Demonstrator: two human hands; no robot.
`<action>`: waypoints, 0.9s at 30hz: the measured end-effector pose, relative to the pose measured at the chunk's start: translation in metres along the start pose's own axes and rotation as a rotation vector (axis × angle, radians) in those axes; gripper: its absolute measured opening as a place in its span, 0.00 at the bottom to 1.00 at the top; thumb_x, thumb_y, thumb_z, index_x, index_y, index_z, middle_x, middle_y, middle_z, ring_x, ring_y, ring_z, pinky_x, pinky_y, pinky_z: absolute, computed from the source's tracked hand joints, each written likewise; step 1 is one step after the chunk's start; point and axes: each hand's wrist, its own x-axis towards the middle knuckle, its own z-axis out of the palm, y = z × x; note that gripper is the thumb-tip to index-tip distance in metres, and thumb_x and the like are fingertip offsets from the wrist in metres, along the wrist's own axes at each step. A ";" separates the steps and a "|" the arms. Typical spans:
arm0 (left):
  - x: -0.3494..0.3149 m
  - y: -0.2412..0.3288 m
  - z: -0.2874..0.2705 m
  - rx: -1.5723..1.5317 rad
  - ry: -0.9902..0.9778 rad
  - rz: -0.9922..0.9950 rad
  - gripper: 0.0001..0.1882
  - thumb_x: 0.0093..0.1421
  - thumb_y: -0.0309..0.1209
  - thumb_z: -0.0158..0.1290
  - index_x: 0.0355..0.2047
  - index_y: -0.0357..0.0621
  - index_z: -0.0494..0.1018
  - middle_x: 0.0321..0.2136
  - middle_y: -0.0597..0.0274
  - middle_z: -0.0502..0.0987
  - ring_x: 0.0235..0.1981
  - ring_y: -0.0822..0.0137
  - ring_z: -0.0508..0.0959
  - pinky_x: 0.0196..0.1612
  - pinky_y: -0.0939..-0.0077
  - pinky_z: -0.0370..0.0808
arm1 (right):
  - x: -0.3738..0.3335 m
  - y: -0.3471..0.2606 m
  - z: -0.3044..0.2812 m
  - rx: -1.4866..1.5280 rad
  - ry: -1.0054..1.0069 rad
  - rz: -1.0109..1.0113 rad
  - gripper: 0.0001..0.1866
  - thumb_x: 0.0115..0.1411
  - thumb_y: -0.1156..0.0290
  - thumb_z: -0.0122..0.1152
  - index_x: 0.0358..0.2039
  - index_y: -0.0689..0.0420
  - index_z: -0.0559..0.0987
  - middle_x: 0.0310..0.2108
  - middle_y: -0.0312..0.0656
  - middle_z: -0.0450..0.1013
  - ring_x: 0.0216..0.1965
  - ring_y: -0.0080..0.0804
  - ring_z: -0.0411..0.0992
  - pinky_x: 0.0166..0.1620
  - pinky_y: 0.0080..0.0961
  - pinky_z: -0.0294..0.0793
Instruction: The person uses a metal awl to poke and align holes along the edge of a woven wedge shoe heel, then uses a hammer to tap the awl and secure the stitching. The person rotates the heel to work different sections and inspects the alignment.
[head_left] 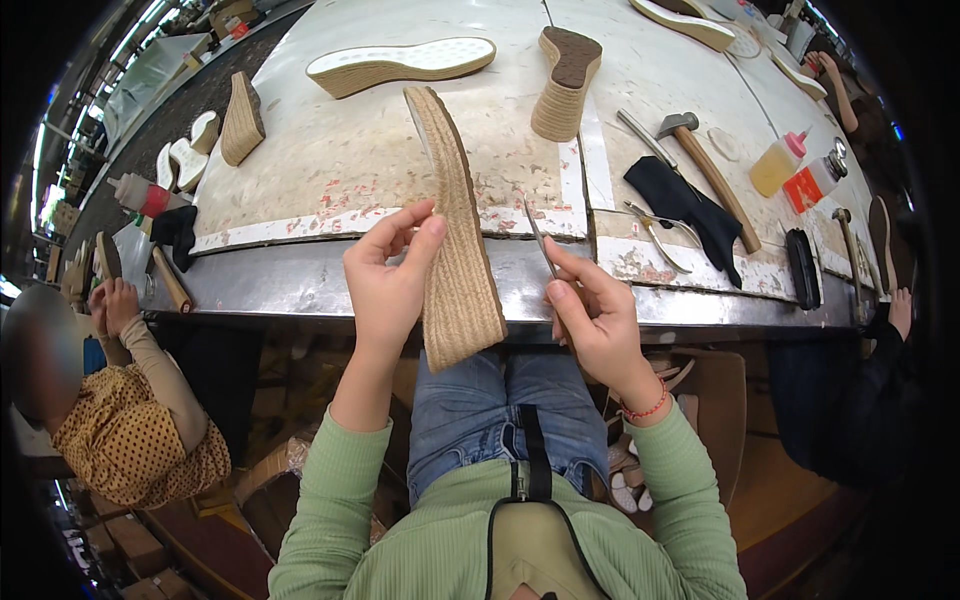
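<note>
My left hand is closed on a wedge shoe sole wrapped in tan woven rope, pinching its side edge between thumb and fingers. The sole stands nearly upright, thick heel end down over my lap, thin toe end leaning over the table. To its right, my right hand grips a slim, pointed metal tool, which looks like tweezers. Its tip points up and away, apart from the sole. Beyond lie another wedge sole with a white top and one with a brown underside up.
The worktable has a metal front edge. At right lie a hammer, black cloth, pliers and a yellow glue bottle. Another wedge stands left. Co-workers sit at left and right.
</note>
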 end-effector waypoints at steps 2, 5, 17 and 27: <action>0.005 0.000 0.005 0.020 0.021 -0.019 0.15 0.56 0.28 0.64 0.42 0.33 0.80 0.31 0.64 0.81 0.28 0.79 0.74 0.37 0.81 0.71 | -0.001 0.002 -0.005 -0.083 -0.045 -0.036 0.21 0.65 0.78 0.56 0.59 0.62 0.73 0.30 0.35 0.72 0.21 0.14 0.65 0.25 0.15 0.66; 0.009 0.000 0.007 0.139 0.032 0.059 0.13 0.56 0.29 0.63 0.40 0.33 0.81 0.29 0.64 0.81 0.28 0.79 0.74 0.37 0.81 0.70 | 0.004 -0.006 -0.007 -0.287 -0.057 -0.270 0.22 0.62 0.79 0.58 0.58 0.61 0.74 0.27 0.38 0.70 0.22 0.19 0.64 0.26 0.18 0.66; 0.014 -0.009 0.008 0.167 -0.074 0.245 0.24 0.55 0.29 0.61 0.53 0.36 0.74 0.40 0.62 0.79 0.33 0.75 0.74 0.38 0.78 0.68 | 0.011 -0.034 0.004 -0.640 -0.139 -0.230 0.19 0.61 0.75 0.59 0.54 0.56 0.78 0.27 0.45 0.70 0.26 0.41 0.70 0.32 0.34 0.70; 0.012 0.007 0.011 0.281 -0.085 0.196 0.25 0.54 0.29 0.59 0.54 0.36 0.73 0.40 0.63 0.80 0.33 0.75 0.73 0.37 0.76 0.67 | 0.017 -0.032 0.019 -0.517 -0.148 -0.178 0.18 0.62 0.75 0.57 0.53 0.60 0.77 0.27 0.48 0.71 0.27 0.43 0.70 0.33 0.35 0.70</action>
